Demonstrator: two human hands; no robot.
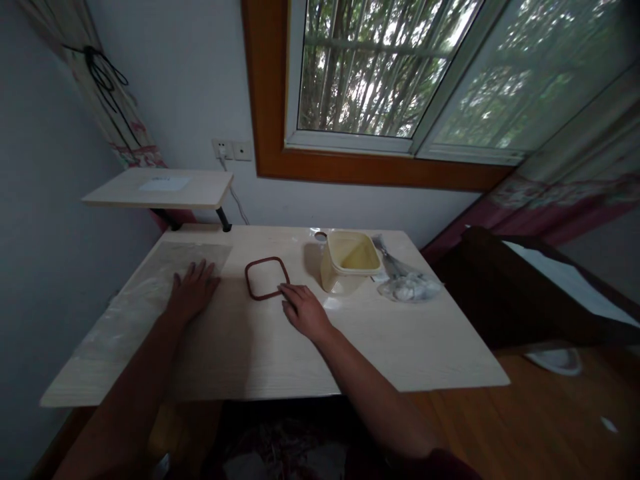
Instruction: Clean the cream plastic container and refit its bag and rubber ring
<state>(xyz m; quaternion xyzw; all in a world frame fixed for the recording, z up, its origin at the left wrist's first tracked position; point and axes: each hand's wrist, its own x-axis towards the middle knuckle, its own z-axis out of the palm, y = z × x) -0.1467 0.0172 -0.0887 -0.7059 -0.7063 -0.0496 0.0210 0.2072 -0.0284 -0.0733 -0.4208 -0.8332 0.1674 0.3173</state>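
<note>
My left hand [193,293] lies flat with fingers spread on a clear plastic sheet [125,320] at the left side of the table. My right hand [306,311] is palm down, its fingers stretched forward and the thumb apart from them. Its fingertips touch the lower right corner of a thin red-brown square ring [247,280] with rounded corners, which lies flat on the table. Just right of the ring stands a pale yellow square plastic tub [345,277], upright with an open top.
Beyond the tub lies a clear plastic bag [410,287] with whitish contents that I cannot make out. A small raised shelf [200,190] bearing a paper stands at the back left. The pale wooden table [400,353] meets the wall under a window. Dark furniture [540,300] is at the right.
</note>
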